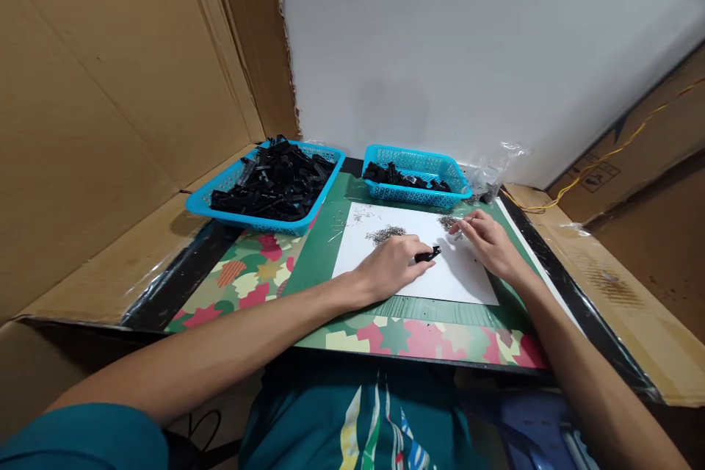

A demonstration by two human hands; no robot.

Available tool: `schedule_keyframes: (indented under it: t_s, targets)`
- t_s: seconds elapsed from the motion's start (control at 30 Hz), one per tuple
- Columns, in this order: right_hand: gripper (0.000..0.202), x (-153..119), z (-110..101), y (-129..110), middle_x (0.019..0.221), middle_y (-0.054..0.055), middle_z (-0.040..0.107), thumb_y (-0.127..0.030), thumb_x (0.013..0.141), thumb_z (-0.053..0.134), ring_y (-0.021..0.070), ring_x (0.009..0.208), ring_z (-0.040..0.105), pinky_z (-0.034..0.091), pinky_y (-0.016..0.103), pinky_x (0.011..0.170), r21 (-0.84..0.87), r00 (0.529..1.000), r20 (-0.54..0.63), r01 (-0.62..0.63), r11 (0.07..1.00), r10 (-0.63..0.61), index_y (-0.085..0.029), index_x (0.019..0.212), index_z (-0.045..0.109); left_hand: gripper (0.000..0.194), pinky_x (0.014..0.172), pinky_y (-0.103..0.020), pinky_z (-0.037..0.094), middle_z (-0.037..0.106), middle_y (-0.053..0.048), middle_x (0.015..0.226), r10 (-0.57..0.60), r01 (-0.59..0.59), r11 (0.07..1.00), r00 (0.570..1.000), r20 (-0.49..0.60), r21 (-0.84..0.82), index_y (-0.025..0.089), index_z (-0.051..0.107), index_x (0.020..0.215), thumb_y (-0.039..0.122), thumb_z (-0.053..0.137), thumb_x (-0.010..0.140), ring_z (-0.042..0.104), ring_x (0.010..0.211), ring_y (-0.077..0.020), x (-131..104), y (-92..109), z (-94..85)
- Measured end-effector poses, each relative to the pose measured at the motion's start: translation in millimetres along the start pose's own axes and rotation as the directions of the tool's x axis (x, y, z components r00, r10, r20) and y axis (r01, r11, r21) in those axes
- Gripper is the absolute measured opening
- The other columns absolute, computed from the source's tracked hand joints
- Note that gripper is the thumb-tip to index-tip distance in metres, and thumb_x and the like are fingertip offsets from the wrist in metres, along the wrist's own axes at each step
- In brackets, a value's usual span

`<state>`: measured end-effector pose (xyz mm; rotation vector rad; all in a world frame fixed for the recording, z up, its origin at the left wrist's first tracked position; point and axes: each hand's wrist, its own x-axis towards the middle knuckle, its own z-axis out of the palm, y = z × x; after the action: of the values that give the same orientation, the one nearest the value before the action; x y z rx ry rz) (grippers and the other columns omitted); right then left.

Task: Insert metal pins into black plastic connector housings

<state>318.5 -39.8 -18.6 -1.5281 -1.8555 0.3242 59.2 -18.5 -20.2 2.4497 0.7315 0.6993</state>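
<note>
Head view, black part (pixel 426 256): above the white sheet (pixel 463 285), one end poking past the fingers.
Left hand (pixel 397 259): over the sheet, thumb and fingers pinching the black part.
Right hand (pixel 487 241): over the sheet's right side, thumb and forefinger close together beside the smaller pile (pixel 446 222); whether they grip anything, I cannot tell.
Progress: one part in hand; the larger basket (pixel 258 223) left of the sheet is heaped, the smaller basket (pixel 410 195) beyond it partly filled. Much seems left; which pieces are finished is unclear.
Metal bits: thin, wiry; the larger pile (pixel 387 234) on the sheet's far half.
Baskets: perforated blue plastic.
Surroundings: crinkled clear bag (pixel 493 170) beyond the sheet's far right corner.
</note>
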Motion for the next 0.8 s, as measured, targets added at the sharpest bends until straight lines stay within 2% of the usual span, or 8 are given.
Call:
schedule_keyframes:
  t_s: [0.13, 0.2, 0.33, 0.5, 0.7, 0.8]
  targets:
    - [0.054, 0, 3, 0, 0.073, 0.005, 0.066, -0.06, 0.106, 0.045, 0.0203, 0.064, 0.057, 0.04, 0.033, 0.061, 0.087, 0.987, 0.118, -0.117, 0.989, 0.106, -0.02, 0.087, 0.076, 0.026, 0.086, -0.035, 0.053, 0.076, -0.01, 0.105, 0.017, -0.018, 1.0, 1.0, 0.009, 0.018, 0.013, 0.077, 0.118, 0.028, 0.062, 0.103, 0.071, 0.095, -0.0241, 1, 1, -0.2]
    - [0.051, 0, 4, 0, 0.073, 0.006, 0.069, -0.056, 0.106, 0.047, 0.0203, 0.064, 0.059, 0.041, 0.033, 0.062, 0.084, 0.984, 0.144, -0.117, 0.99, 0.104, -0.019, 0.085, 0.075, 0.026, 0.087, -0.035, 0.053, 0.076, -0.01, 0.105, 0.026, -0.026, 0.999, 1.0, 0.007, 0.025, 0.012, 0.077, 0.117, 0.028, 0.062, 0.104, 0.071, 0.094, -0.0237, 1, 1, -0.1]
    - [0.034, -1, 2, -1, 0.086, 0.006, 0.077, -0.045, 0.102, 0.056, 0.0212, 0.072, 0.063, 0.045, 0.033, 0.068, 0.018, 0.98, 0.198, -0.03, 0.999, 0.026, -0.021, 0.088, 0.075, 0.025, 0.085, -0.035, 0.054, 0.075, -0.009, 0.104, 0.032, -0.032, 0.999, 0.999, 0.007, 0.037, 0.014, 0.077, 0.116, 0.028, 0.061, 0.104, 0.071, 0.093, -0.0236, 1, -1, 0.7]
    - [0.019, -3, -2, -3, 0.089, 0.006, 0.077, -0.037, 0.098, 0.063, 0.0214, 0.075, 0.063, 0.045, 0.033, 0.07, 0.012, 0.973, 0.23, 0.006, 1.0, -0.008, -0.022, 0.094, 0.074, 0.025, 0.085, -0.036, 0.055, 0.075, -0.01, 0.106, 0.028, -0.028, 0.999, 1.0, 0.005, 0.025, 0.014, 0.077, 0.119, 0.027, 0.061, 0.104, 0.072, 0.095, -0.0239, 1, -2, 2.4]
    - [0.032, -3, 1, -11, 0.1, 0.01, 0.073, -0.05, 0.098, 0.066, 0.0192, 0.077, 0.062, 0.047, 0.033, 0.067, 0.287, 0.971, 0.234, -0.023, 0.958, -0.046, -0.018, 0.093, 0.071, 0.025, 0.083, -0.036, 0.055, 0.074, -0.011, 0.103, 0.028, -0.029, 0.999, 0.999, 0.03, 0.035, 0.014, 0.077, 0.119, 0.026, 0.063, 0.103, 0.072, 0.094, -0.0242, 0, 0, 3.4]
    - [0.036, -2, 5, -16, 0.097, 0.009, 0.071, -0.053, 0.097, 0.067, 0.0176, 0.074, 0.059, 0.048, 0.033, 0.066, 0.32, 0.963, 0.266, -0.047, 0.946, -0.042, -0.018, 0.092, 0.07, 0.026, 0.081, -0.036, 0.055, 0.075, -0.011, 0.102, 0.016, -0.017, 0.998, 0.999, 0.028, 0.058, 0.014, 0.077, 0.12, 0.028, 0.064, 0.102, 0.072, 0.092, -0.024, 0, -1, 3.3]
